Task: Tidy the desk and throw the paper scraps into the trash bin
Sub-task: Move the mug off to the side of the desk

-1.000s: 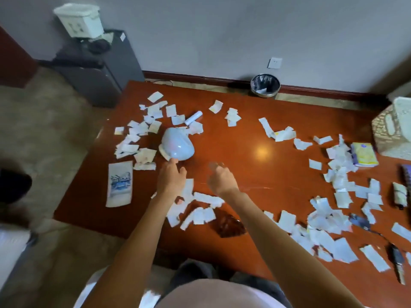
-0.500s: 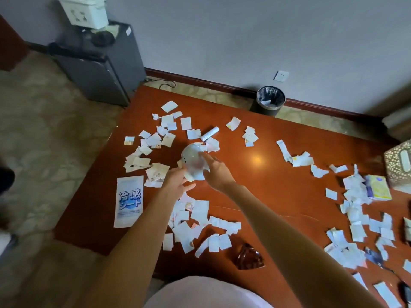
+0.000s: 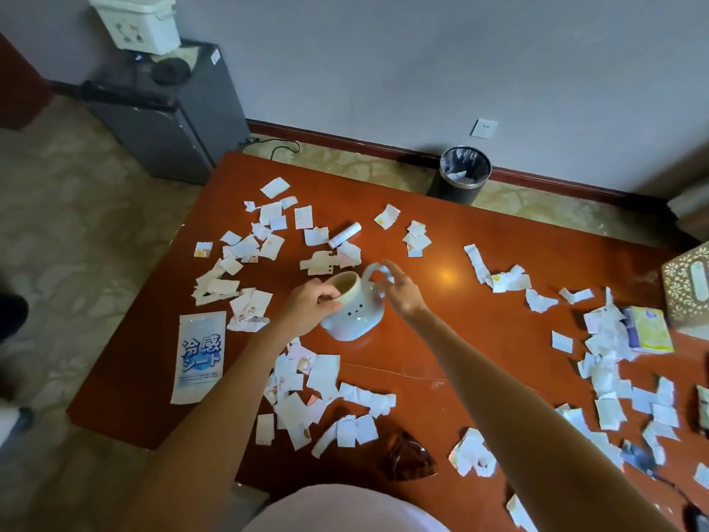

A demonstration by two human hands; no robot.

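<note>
Several white paper scraps (image 3: pixel 324 380) lie scattered over the reddish-brown desk (image 3: pixel 460 339), in clusters at the left, the middle front and the right (image 3: pixel 610 362). A pale blue mug (image 3: pixel 355 314) with a small face on it is held tilted just above the desk's middle. My left hand (image 3: pixel 310 307) grips its rim. My right hand (image 3: pixel 401 289) has its fingers at the mug's handle (image 3: pixel 374 272). A black trash bin (image 3: pixel 462 174) with a dark liner stands on the floor beyond the desk's far edge.
A white and blue packet (image 3: pixel 199 355) lies at the desk's left front. A small white tube (image 3: pixel 344 235), a yellow tissue pack (image 3: pixel 650 330), a patterned box (image 3: pixel 686 286) and a brown glass ashtray (image 3: pixel 408 456) also sit on the desk. A grey cabinet (image 3: pixel 169 117) stands at the back left.
Both hands reached the upside-down mug, took hold of it and turned it over; it is now tilted with its opening up. The view shifted down and right.
</note>
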